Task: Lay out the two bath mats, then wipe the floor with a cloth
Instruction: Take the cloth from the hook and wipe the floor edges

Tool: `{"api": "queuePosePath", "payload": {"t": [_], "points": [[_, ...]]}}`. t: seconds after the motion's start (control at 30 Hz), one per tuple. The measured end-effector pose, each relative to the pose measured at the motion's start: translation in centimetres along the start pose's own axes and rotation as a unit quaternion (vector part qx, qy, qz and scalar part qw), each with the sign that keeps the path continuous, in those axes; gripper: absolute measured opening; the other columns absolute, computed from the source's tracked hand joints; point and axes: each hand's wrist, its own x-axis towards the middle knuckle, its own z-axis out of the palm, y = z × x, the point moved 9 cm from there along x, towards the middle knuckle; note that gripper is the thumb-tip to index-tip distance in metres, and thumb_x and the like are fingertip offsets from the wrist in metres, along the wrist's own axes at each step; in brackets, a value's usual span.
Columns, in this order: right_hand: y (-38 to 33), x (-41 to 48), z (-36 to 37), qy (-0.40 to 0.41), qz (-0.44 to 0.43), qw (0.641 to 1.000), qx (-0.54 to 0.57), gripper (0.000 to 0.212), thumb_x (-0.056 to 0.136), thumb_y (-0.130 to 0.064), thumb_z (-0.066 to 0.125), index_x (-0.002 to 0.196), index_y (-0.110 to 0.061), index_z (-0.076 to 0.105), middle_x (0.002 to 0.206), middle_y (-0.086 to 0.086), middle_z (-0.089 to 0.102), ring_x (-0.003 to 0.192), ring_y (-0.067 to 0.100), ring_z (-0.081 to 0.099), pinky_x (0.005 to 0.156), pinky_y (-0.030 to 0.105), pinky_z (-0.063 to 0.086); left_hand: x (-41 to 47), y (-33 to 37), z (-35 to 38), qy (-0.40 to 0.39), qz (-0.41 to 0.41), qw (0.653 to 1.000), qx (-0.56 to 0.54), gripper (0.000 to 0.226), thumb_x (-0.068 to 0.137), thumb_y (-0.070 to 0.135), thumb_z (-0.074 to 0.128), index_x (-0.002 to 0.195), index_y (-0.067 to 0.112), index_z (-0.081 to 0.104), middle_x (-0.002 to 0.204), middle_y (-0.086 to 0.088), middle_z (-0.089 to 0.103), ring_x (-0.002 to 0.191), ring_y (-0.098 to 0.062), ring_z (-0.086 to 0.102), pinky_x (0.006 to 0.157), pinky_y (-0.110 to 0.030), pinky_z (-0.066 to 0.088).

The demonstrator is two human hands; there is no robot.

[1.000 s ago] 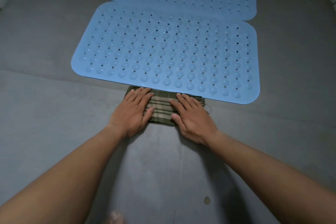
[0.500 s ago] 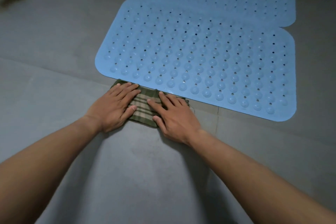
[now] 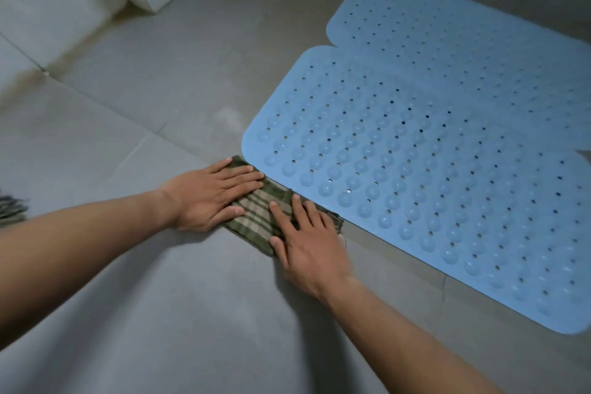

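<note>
1. Head view showed two blue bath mats laid flat on the grey tiled floor (image 3: 160, 313): the near bath mat (image 3: 431, 195) and the far bath mat (image 3: 463, 48), their long edges meeting or slightly overlapping.
2. A folded green striped cloth (image 3: 256, 213) lay on the floor, its far long edge touching the near mat's front edge close to that mat's left corner.
3. The cloth's long axis ran parallel to that mat edge, from upper left to lower right in the view.
4. The left hand (image 3: 211, 195) pressed flat on the cloth's left end; the right hand (image 3: 307, 246) pressed flat on its right end.
5. The fingers (image 3: 236, 174) of both hands were extended and slightly spread, palms down. Neither hand gripped the cloth; both pinned it by downward pressure.
6. Judgement: mat layout appeared complete and the wiping step was in hand.
7. Judgement: bare floor lay to the left and toward the person, so the next stroke would likely run along the cloth's long axis, left hand leading.
</note>
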Motion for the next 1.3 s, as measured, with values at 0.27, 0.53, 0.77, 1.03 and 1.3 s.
{"api": "queuePosePath", "payload": {"t": [0.27, 0.53, 0.77, 1.03, 1.3], "points": [[-0.1, 0.3, 0.5, 0.021, -0.052, 0.998, -0.019, 0.060, 0.103, -0.047, 0.029, 0.156, -0.019, 0.027, 0.159, 0.014, 0.032, 0.149, 0.028, 0.024, 0.122, 0.042, 0.013, -0.8, 1.9, -0.5, 0.056, -0.099, 0.988, -0.103, 0.069, 0.101, 0.048, 0.016, 0.158, 0.011, 0.024, 0.166, -0.006, 0.020, 0.153, -0.023, 0.016, 0.124, -0.036, 0.002], [-3.8, 5.2, 0.3, 0.028, -0.057, 0.998, 0.027, 0.059, 0.105, -0.042, 0.023, 0.159, -0.019, 0.015, 0.164, 0.013, 0.018, 0.152, 0.026, 0.011, 0.124, 0.043, 0.007, -2.2, -4.6, 1.0, 0.035, -0.158, 0.982, -0.096, 0.081, 0.096, 0.068, 0.007, 0.160, 0.019, 0.010, 0.168, -0.002, 0.008, 0.155, -0.019, 0.005, 0.126, -0.041, 0.003], [-7.7, 9.6, 0.2, 0.006, -0.034, 0.998, 0.052, 0.058, 0.104, -0.040, 0.029, 0.153, -0.009, 0.025, 0.164, 0.016, 0.015, 0.152, 0.027, 0.010, 0.124, 0.042, 0.006, -3.1, -11.3, 1.4, -0.001, -0.136, 0.991, -0.013, 0.086, 0.086, 0.071, -0.011, 0.159, 0.025, -0.011, 0.167, 0.004, -0.009, 0.155, -0.015, -0.005, 0.124, -0.046, -0.008], [-9.9, 13.3, 0.5, 0.019, -0.027, 0.998, 0.045, 0.060, 0.106, -0.038, 0.021, 0.157, -0.007, 0.017, 0.165, 0.015, 0.009, 0.153, 0.026, 0.004, 0.124, 0.040, -0.001, -3.5, -15.7, 1.1, -0.023, -0.167, 0.986, -0.001, 0.081, 0.087, 0.071, -0.008, 0.157, 0.031, -0.013, 0.167, 0.007, -0.008, 0.155, -0.014, -0.001, 0.121, -0.058, -0.009], [-12.4, 19.0, 0.1, -0.007, -0.046, 0.998, 0.053, 0.062, 0.106, -0.038, 0.020, 0.158, -0.007, 0.006, 0.165, 0.016, -0.002, 0.153, 0.027, -0.006, 0.122, 0.041, -0.008, -4.6, -21.4, 2.0, -0.031, -0.229, 0.973, -0.025, 0.084, 0.080, 0.075, -0.012, 0.155, 0.038, -0.017, 0.166, 0.010, -0.014, 0.154, -0.012, -0.005, 0.120, -0.062, -0.009]]}}
